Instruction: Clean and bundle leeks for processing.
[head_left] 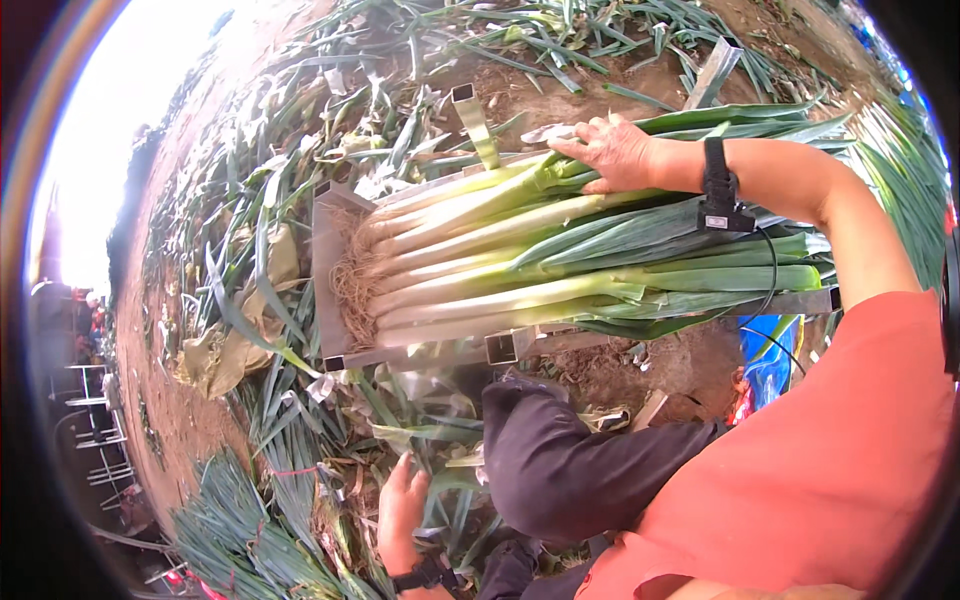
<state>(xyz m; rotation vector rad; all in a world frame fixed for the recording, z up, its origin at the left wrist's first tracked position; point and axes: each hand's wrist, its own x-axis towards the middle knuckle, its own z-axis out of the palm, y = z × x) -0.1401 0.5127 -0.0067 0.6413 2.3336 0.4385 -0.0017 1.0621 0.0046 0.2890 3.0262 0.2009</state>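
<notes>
Several leeks (500, 250) lie side by side in a metal rack, pale stems and roots to the left, green leaves to the right. My right hand (620, 155) rests on the leeks at the upper edge, where stems turn to leaves. Its fingers are stretched out and the thumb is apart, with no leek visibly wrapped in them. Down at the lower left, my left hand (401, 500) is off the rack with fingers raised and apart, holding nothing. The root ends (352, 265) are against the rack's end plate (327, 285).
Square metal posts (473, 118) rise from the rack (440, 355). Bundled leeks (255, 530) lie at the lower left, more (905, 170) at the right. Loose leaves (380, 130) litter the soil. My knee (560, 450) is below the rack, near a blue bag (768, 360). A cable (775, 275) hangs from my right wrist.
</notes>
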